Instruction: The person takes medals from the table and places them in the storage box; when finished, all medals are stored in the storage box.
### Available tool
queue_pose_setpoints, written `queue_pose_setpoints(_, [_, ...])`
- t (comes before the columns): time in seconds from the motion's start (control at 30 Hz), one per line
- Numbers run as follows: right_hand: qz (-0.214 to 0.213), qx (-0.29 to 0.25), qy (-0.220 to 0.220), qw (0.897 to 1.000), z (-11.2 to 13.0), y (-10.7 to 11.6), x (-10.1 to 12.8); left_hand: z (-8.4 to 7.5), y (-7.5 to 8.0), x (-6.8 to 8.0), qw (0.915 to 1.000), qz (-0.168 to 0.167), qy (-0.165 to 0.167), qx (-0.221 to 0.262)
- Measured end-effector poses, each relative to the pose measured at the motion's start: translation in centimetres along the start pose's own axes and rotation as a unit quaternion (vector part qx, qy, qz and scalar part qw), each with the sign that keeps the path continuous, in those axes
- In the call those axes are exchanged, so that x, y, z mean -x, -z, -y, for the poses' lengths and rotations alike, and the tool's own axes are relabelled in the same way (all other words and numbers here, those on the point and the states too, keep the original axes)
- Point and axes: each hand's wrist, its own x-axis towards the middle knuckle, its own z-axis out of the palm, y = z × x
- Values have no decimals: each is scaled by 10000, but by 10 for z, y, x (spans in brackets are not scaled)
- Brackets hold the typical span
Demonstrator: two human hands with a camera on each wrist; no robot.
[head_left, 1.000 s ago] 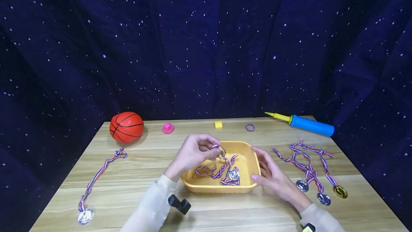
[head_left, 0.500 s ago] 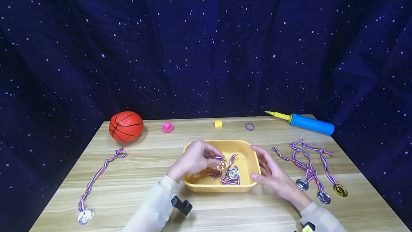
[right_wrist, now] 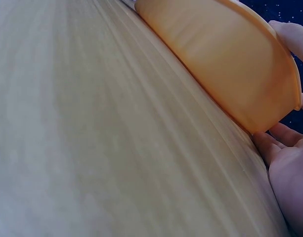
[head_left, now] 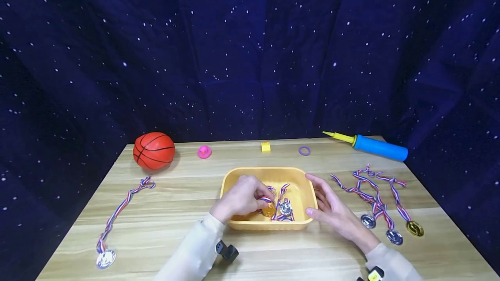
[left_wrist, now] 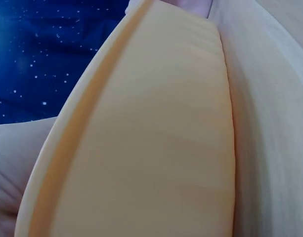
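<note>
The gold medal [head_left: 268, 210] sits low in the tray [head_left: 234, 176], pinched by the left hand [head_left: 241, 197], beside a silver medal [head_left: 286, 207]. The right hand [head_left: 331, 208], fingers relaxed, rests against the tray's right wall. More medals [head_left: 380, 209] lie to the right, one medal [head_left: 105, 258] to the left.

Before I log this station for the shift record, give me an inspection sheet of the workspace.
Surface: wooden table.
Job's things: yellow tray holding a gold medal and a silver medal.
Clutter: basketball, duck, yellow block, ring, pump, three medals right, one medal left.
Hands: left hand grips the gold medal's ribbon; right hand touches the tray.
Cables: nothing seen.
Surroundings: starry cloth.
</note>
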Motion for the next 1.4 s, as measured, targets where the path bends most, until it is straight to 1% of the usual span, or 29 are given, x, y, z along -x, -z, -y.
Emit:
queue_pose_setpoints(0.07, [-15,30,1,10000,1,1,-1,-1,1,-1,10000,29,1,-45])
queue_pose_setpoints(0.2, [1,16,-11,10000,1,1,-1,-2,2,-1,9998,33,140,149])
queue_pose_setpoints(0.3, [16,4,-2,10000,1,0,0,-2,4,-1,9996,2,181,229])
queue_pose_setpoints(0.47, [-12,43,-30,10000,2,1,0,-2,11,-2,9996,-193,59,208])
queue_pose_setpoints(0.57, [-36,64,-26,10000,3,2,-1,-3,17,-3,9983,-437,-136,362])
queue_pose_setpoints(0.7, [-48,15,-15,10000,4,2,-1,-4,26,-4,9942,-865,-389,502])
queue_pose_setpoints(0.83, [-55,-8,-19,10000,3,2,-1,-7,38,-3,9894,-1272,-499,501])
queue_pose_setpoints(0.93, [-52,-16,-20,10000,3,2,-1,-9,48,0,9832,-1589,-603,662])
queue_pose_setpoints(1.1, [-79,1,-60,10000,2,1,-1,-10,63,7,9681,-2150,-841,970])
queue_pose_setpoints(1.17, [-91,15,-98,9999,2,1,0,-9,67,11,9638,-2275,-890,1068])
queue_pose_setpoints(1.3, [-80,34,-142,9999,0,0,1,-6,74,22,9601,-2372,-940,1149])
queue_pose_setpoints(1.4, [-44,40,-112,9999,0,0,1,-3,84,32,9579,-2465,-1007,1071])
